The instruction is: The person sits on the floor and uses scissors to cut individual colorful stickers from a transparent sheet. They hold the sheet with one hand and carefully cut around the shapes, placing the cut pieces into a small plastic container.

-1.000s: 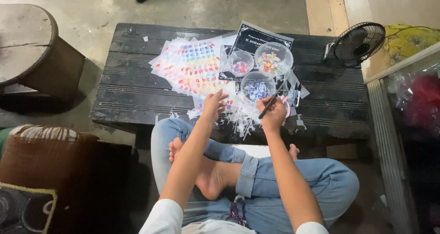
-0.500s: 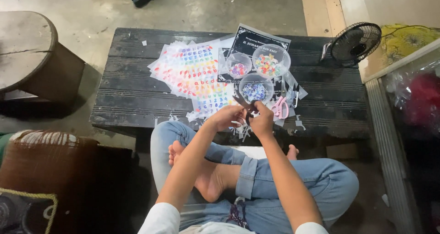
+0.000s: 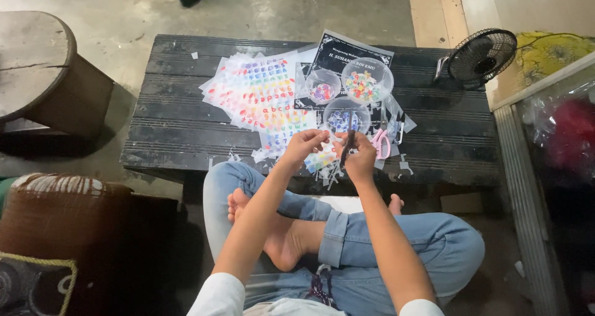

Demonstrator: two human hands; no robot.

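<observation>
Two hands meet over the near edge of the dark counter [image 3: 186, 105]. The left hand [image 3: 302, 145] is curled, fingertips pinched on a small sticker piece [image 3: 320, 161] — too small to make out. The right hand [image 3: 361, 161] is closed around a thin dark tool [image 3: 348, 144], which points up toward the nearest of three clear bowls [image 3: 345, 114]. Coloured sticker sheets [image 3: 263, 96] lie fanned just left of the bowls. Pink scissors [image 3: 380, 144] rest beside the right hand — a small fan [image 3: 482, 56] stands at the counter's far right.
</observation>
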